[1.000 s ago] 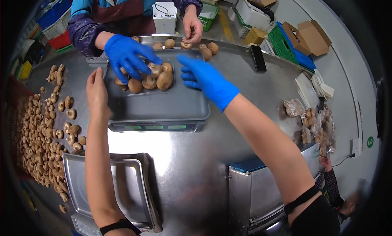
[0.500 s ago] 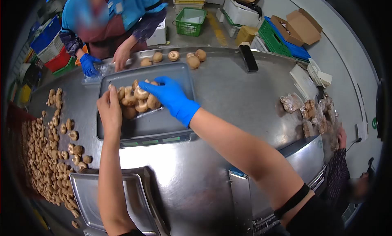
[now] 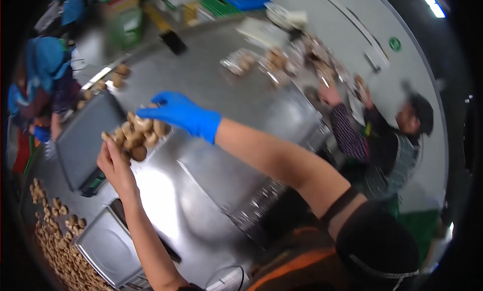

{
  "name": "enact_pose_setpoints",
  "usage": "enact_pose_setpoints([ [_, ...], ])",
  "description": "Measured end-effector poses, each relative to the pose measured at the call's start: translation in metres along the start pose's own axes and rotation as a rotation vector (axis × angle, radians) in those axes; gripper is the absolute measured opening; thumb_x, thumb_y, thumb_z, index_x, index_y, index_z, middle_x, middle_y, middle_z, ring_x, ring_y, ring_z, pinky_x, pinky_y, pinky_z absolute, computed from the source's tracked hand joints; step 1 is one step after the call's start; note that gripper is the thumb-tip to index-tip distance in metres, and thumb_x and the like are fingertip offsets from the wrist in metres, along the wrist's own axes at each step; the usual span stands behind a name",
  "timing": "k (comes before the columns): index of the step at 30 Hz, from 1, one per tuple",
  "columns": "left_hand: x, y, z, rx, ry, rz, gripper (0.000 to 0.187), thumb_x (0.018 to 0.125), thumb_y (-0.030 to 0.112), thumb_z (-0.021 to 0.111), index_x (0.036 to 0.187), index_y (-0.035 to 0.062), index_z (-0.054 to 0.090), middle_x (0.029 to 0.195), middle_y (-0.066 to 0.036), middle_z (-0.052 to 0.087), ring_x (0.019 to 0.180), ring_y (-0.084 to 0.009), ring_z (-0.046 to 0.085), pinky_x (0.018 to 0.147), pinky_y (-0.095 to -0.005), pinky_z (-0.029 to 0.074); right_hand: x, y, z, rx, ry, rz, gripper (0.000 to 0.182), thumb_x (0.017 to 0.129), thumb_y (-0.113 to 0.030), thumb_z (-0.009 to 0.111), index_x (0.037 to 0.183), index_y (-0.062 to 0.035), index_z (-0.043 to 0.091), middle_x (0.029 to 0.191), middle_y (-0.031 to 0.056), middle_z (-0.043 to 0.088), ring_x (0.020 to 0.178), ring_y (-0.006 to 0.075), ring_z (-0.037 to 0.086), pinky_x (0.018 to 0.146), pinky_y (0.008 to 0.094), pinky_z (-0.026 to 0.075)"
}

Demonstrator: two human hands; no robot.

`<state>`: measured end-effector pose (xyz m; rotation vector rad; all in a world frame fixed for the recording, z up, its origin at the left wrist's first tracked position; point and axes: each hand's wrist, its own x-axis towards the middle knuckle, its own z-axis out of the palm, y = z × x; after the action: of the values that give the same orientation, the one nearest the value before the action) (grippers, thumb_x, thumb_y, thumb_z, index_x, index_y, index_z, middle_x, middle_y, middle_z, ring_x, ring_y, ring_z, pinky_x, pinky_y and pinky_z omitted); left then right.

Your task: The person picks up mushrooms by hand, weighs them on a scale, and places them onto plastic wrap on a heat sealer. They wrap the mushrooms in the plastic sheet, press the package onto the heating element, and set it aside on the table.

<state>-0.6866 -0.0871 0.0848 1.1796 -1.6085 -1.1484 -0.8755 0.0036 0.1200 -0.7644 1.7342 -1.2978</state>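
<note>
A heap of brown mushrooms (image 3: 136,135) is held between my two hands, in what looks like a clear plastic tray (image 3: 167,138) whose edge just shows. My bare left hand (image 3: 115,167) grips its left side, with a mushroom (image 3: 104,136) at the fingertips. From the right, my blue-gloved right hand (image 3: 181,115) closes over the top and far side of the heap. Both hands are to the right of a grey tray (image 3: 90,145), above the steel table (image 3: 161,190). The hands hide most of the plastic tray.
Many loose mushrooms (image 3: 65,250) lie at lower left, beside a metal tray (image 3: 108,245). Bagged mushrooms (image 3: 241,62) lie at the far right, where a co-worker (image 3: 387,145) handles packs. Another person (image 3: 45,84) stands at far left. A phone (image 3: 173,42) lies near the back edge.
My view has swung to the right. My hands have lifted the mushrooms off the grey tray and carried them right, over the steel surface.
</note>
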Motion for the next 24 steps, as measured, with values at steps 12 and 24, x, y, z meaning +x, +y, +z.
enact_pose_setpoints([
  [12,-0.198,0.061,0.114,0.128,-0.409,-0.169,0.051,0.097,0.042,0.053,0.127,0.0008,0.055,0.121,-0.015,0.044,0.104,-0.0221,0.047,0.095,-0.0323,0.038,-0.162,0.075,-0.194,-0.077,0.075,0.120,0.074,0.076,-0.046,0.077,0.126,0.0037,0.056,0.117,0.0190,0.063,0.108,0.0245,0.061,0.095,0.0334,0.047],
  [24,-0.223,0.043,0.141,0.114,-0.329,-0.266,0.062,0.099,0.045,0.048,0.143,0.0023,0.037,0.140,-0.018,0.044,0.125,-0.0293,0.047,0.103,-0.0385,0.042,-0.161,0.121,-0.208,-0.302,0.135,-0.054,0.072,0.074,-0.054,0.070,0.119,0.0009,0.060,0.108,0.0277,0.062,0.097,0.0408,0.062,0.086,0.0441,0.050],
])
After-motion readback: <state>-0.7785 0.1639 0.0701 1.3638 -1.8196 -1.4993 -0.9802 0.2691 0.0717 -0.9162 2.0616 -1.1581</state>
